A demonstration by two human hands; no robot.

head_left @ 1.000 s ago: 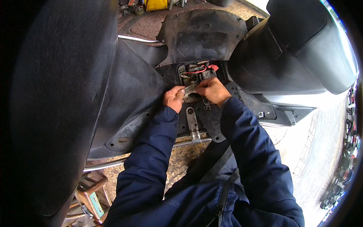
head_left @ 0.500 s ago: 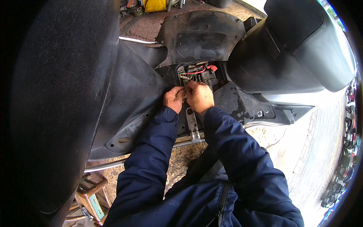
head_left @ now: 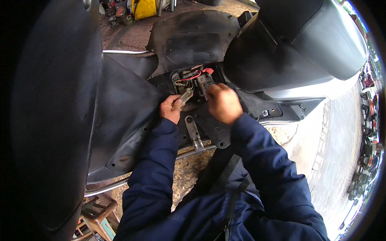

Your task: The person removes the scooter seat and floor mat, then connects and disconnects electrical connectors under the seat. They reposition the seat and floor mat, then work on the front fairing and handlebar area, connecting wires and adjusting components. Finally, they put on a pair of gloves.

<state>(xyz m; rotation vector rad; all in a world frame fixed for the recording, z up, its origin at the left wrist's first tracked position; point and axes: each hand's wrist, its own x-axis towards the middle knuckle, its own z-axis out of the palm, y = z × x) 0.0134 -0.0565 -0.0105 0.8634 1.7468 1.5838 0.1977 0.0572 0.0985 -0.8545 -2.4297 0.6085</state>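
My left hand (head_left: 170,107) grips a pale, grimy plastic connector (head_left: 185,97) attached to wires, at the lower left of an open compartment in the black scooter floorboard (head_left: 217,124). Just right of it, my right hand (head_left: 224,102) is curled and blurred; what its fingers hold is hidden. Behind it lies a grimy battery-like block (head_left: 202,82), beside a red cable (head_left: 189,78) with a red cap (head_left: 208,70). A metal bracket (head_left: 194,131) lies below the compartment.
A black front body panel (head_left: 60,112) fills the left; the seat (head_left: 297,32) is upper right. A curved cover (head_left: 193,34) stands behind the compartment. A wooden stool (head_left: 96,213) sits lower left. Clutter and a yellow object (head_left: 144,8) are on the far floor; parked vehicles line the right edge.
My right hand has drawn away from the left, to the right, uncovering the connector in my left hand. The whole view has shifted, with the scooter now further left in frame.
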